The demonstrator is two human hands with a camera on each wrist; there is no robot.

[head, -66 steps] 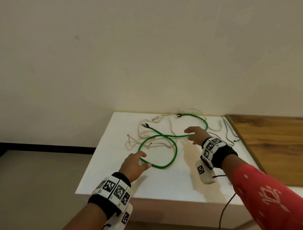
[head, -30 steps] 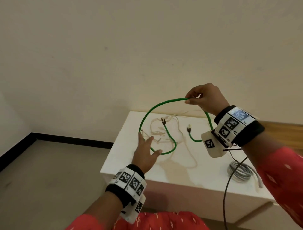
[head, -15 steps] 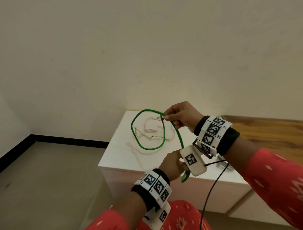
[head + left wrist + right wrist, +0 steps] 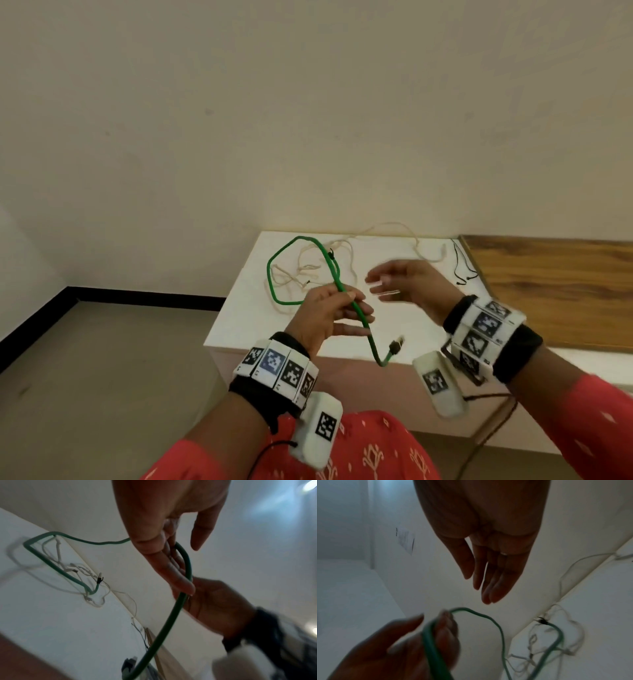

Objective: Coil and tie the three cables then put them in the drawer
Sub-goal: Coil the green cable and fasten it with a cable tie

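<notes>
The white table (image 4: 342,329) is standing at twelve o'clock from me, carrying the loose cables so I can work them one by one. The cream cable (image 4: 394,228) is sprawling across its far side, untouched, and a thin black cable (image 4: 460,260) is lying toward two o'clock by the wooden top (image 4: 555,291). No drawer is showing. I am pinching the green cable (image 4: 274,284) in my left hand (image 4: 329,315), fingers curled around it, so its loop is hanging out to eleven o'clock for coiling while the plug end (image 4: 498,346) is dangling at five o'clock. My right hand (image 4: 407,284) is hovering empty, fingers straight, likely reaching for the loop. My wristbands are showing only square code markers; no readable writing.
</notes>
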